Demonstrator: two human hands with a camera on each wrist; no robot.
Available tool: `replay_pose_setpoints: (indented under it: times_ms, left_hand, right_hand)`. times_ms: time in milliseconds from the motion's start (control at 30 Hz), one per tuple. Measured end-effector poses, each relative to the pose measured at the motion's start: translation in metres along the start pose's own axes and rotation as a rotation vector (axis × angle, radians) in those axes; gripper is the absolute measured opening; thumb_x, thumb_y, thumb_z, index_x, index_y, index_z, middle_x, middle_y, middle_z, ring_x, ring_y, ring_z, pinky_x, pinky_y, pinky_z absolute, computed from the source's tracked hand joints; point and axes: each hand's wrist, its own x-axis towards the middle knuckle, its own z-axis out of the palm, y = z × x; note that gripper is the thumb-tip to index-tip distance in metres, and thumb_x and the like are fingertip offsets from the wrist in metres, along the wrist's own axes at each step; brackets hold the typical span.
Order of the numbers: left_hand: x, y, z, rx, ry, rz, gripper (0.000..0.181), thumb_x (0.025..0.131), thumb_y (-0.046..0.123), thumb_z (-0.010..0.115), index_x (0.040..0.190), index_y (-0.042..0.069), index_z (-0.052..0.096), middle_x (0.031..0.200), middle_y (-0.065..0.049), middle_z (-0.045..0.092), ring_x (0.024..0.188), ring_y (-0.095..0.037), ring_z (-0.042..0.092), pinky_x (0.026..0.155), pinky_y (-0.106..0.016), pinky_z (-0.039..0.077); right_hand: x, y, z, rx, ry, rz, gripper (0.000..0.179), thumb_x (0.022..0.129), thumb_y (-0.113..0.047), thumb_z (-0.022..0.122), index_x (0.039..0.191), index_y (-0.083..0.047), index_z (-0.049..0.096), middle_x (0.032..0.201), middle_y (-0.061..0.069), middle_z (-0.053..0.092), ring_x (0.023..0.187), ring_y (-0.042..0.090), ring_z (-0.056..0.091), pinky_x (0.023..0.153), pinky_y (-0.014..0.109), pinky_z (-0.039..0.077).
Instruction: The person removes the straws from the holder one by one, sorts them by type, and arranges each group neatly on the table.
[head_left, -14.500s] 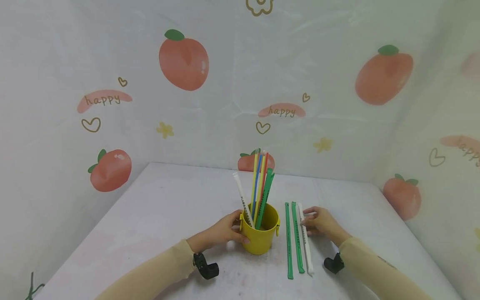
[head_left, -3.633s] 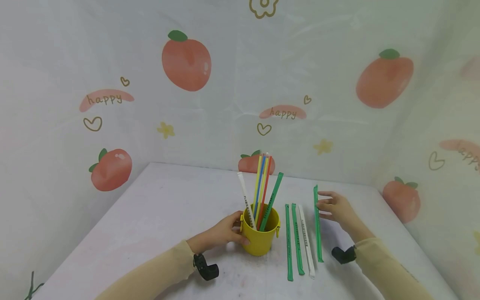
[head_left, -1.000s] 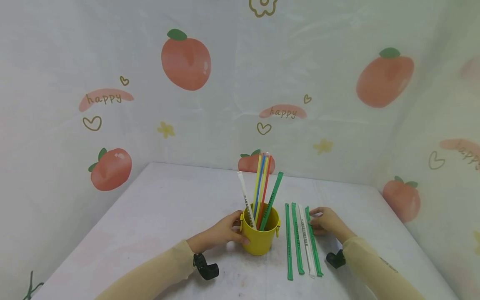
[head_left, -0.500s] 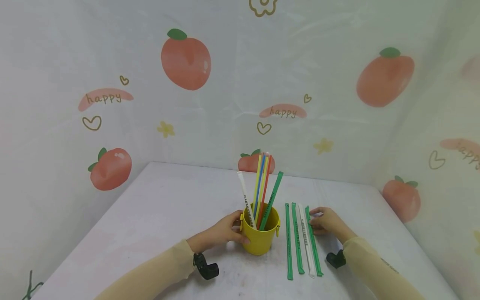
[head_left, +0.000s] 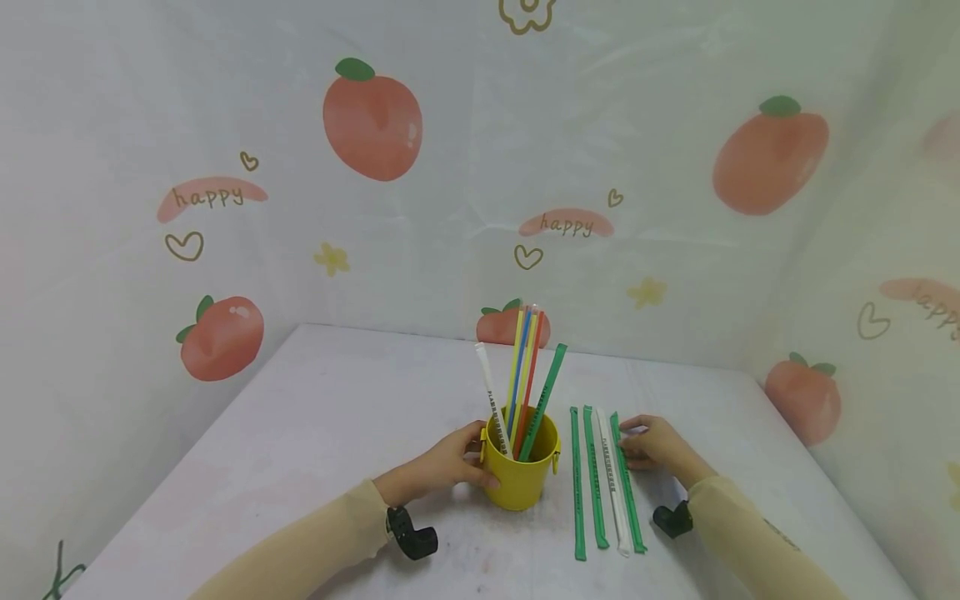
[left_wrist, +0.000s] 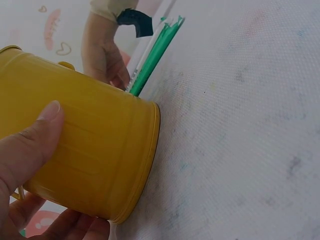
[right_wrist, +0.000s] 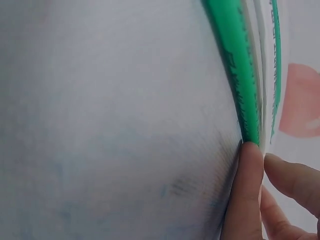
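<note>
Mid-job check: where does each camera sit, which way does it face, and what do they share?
Head: on the head, facing forward and down over the table; left hand, right hand and sleeves show.
Left wrist: on the left wrist, facing the side of the yellow bucket; the gripping left hand is close, the right hand beyond.
Right wrist: on the right wrist, facing a green straw; only right-hand fingers show.
Shared: head and left wrist both show the bucket and both hands.
</note>
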Motion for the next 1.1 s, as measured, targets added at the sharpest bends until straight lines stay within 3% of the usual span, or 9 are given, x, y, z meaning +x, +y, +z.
replay_pose_setpoints:
  times_ms: [200, 467, 567, 800, 1100]
  left_hand:
    - [0.000, 0.001, 0.000, -0.002, 0.000, 0.005, 0.071, 0.073, 0.016, 0.079, 0.133, 0.012, 0.040, 0.130, -0.001, 0.048, 0.120, -0.024, 0.046, 0.104, -0.044, 0.036]
    - [-0.001, 0.003, 0.000, 0.010, 0.000, -0.005, 0.071, 0.073, 0.017, 0.079, 0.133, 0.011, 0.040, 0.131, -0.002, 0.048, 0.121, -0.025, 0.045, 0.104, -0.044, 0.036]
    - [-0.001, 0.003, 0.000, 0.008, -0.003, -0.002, 0.071, 0.073, 0.016, 0.079, 0.132, 0.011, 0.040, 0.131, -0.002, 0.048, 0.122, -0.025, 0.045, 0.104, -0.044, 0.036]
    - [-0.001, 0.003, 0.000, -0.007, -0.007, 0.008, 0.069, 0.073, 0.014, 0.078, 0.131, 0.011, 0.041, 0.131, -0.002, 0.048, 0.121, -0.024, 0.046, 0.104, -0.043, 0.036]
    - [0.000, 0.001, -0.001, -0.001, -0.012, 0.015, 0.072, 0.073, 0.016, 0.079, 0.133, 0.010, 0.040, 0.130, -0.003, 0.049, 0.120, -0.024, 0.047, 0.102, -0.042, 0.038]
  right_hand:
    - [0.001, 0.000, -0.003, 0.006, 0.011, -0.008, 0.042, 0.083, 0.001, 0.061, 0.122, 0.004, 0.048, 0.102, 0.021, 0.053, 0.077, 0.021, 0.060, 0.065, 0.030, 0.056]
    - [-0.003, -0.013, -0.008, 0.043, 0.027, -0.086, 0.042, 0.088, -0.007, 0.059, 0.126, 0.005, 0.045, 0.103, 0.021, 0.056, 0.077, 0.019, 0.062, 0.069, 0.031, 0.056]
    - [-0.007, -0.021, -0.008, 0.068, 0.025, -0.146, 0.043, 0.089, -0.009, 0.058, 0.127, 0.005, 0.043, 0.108, 0.023, 0.056, 0.083, 0.021, 0.062, 0.073, 0.032, 0.056]
    - [-0.017, -0.041, -0.007, 0.217, -0.061, -0.337, 0.049, 0.092, -0.011, 0.055, 0.132, 0.008, 0.034, 0.122, 0.034, 0.045, 0.106, 0.041, 0.055, 0.082, 0.036, 0.053]
    - [-0.028, -0.062, 0.009, 0.350, -0.107, -0.512, 0.052, 0.092, -0.019, 0.057, 0.133, 0.003, 0.035, 0.119, 0.024, 0.050, 0.111, 0.040, 0.053, 0.085, 0.036, 0.051]
